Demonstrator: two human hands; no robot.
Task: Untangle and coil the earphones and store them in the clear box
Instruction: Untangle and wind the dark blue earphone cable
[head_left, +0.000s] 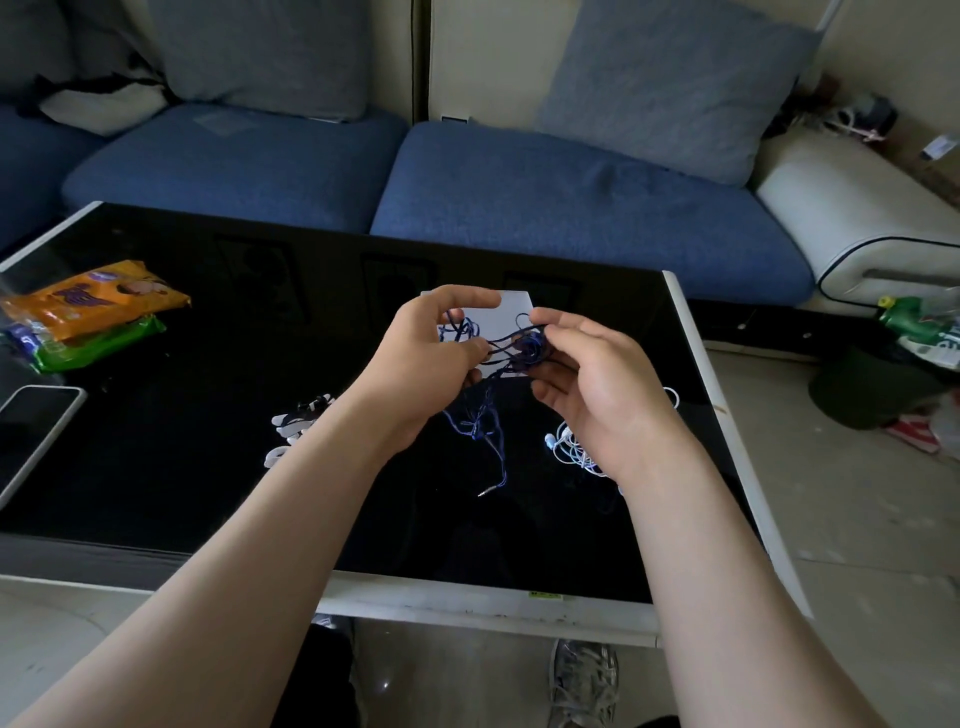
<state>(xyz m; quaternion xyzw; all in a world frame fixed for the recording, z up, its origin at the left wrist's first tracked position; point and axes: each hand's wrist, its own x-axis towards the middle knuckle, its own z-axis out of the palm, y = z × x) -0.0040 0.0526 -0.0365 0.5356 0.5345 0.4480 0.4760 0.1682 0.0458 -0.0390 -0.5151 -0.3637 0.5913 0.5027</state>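
The blue earphones are held up in the air over the middle of the table, between both hands. The cord is thin, soft and very light. It bends any way you pull it, so it will flop and slip if held loosely. The left hand has its fingers curled and pinches a few strands. The right hand holds the little ball of loops, with its thumb and fingers closed around it. More cord hangs down in a messy bunch, and the small plug is at the bottom, close to the table. I think it is best to hold the cord near the knot and pull gently, not yank, because the thin wire could break. Just behind the hands is what looks like the clear box. A pile of white earphones lies on the black table under the right wrist. Far to the left are snack packs and a phone.
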